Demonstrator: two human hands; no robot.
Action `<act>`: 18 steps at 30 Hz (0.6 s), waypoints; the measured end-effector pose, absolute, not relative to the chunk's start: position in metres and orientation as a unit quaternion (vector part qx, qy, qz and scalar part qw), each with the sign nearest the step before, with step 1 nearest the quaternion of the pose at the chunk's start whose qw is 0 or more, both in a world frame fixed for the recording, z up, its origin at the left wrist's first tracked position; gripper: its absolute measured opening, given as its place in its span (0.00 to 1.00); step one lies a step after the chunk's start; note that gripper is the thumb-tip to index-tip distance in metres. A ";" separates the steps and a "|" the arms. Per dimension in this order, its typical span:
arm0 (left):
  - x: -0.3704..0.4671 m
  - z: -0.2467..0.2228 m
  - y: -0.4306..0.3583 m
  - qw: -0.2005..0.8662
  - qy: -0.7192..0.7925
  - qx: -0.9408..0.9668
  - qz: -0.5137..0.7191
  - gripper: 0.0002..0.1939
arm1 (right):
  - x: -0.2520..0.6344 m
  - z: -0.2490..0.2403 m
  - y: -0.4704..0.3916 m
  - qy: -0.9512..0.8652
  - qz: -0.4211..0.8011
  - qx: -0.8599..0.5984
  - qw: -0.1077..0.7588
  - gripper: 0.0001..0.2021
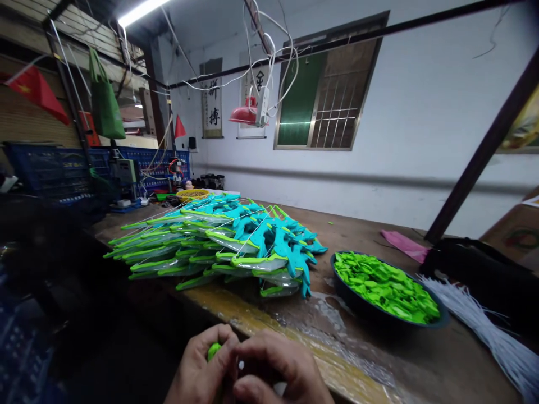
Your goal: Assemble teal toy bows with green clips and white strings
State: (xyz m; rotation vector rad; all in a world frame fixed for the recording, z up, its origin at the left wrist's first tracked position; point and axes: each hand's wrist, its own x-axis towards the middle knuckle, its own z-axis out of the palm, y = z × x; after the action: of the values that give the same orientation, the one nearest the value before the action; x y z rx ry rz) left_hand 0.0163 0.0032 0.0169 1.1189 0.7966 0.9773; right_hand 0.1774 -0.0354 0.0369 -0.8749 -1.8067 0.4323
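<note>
My left hand (206,365), at the bottom middle by the table's front edge, is closed on a small bright green plastic piece (214,352), mostly hidden by the fingers. Against it, my right hand (286,365) has its fingertips pinched together. A tiny white bit (241,365) shows between the two hands, perhaps a string end; what the right fingers grip is hidden. Beyond them lies a large pile of teal and green toy bows (252,241) with thin white strings. To the right stands a dark bowl (442,321) full of green plastic pieces (383,283).
White strings (484,331) lie bundled at the table's right, beside a black bag (475,264) and pink cloth (403,245). A yellow basket (192,193) is behind the pile. Overhead hangs a red lamp (246,112) with cables. A dark post (484,151) slants at right.
</note>
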 end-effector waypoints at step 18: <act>0.006 0.010 -0.003 0.663 0.346 0.507 0.429 0.27 | 0.169 0.019 -0.043 -0.725 0.087 -0.469 0.497 0.15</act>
State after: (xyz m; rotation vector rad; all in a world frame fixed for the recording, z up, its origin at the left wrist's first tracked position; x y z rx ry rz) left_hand 0.0060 -0.0032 0.0100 1.1454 0.7830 0.9686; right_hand 0.1686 -0.0430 0.0192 -1.1351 -1.7554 0.2107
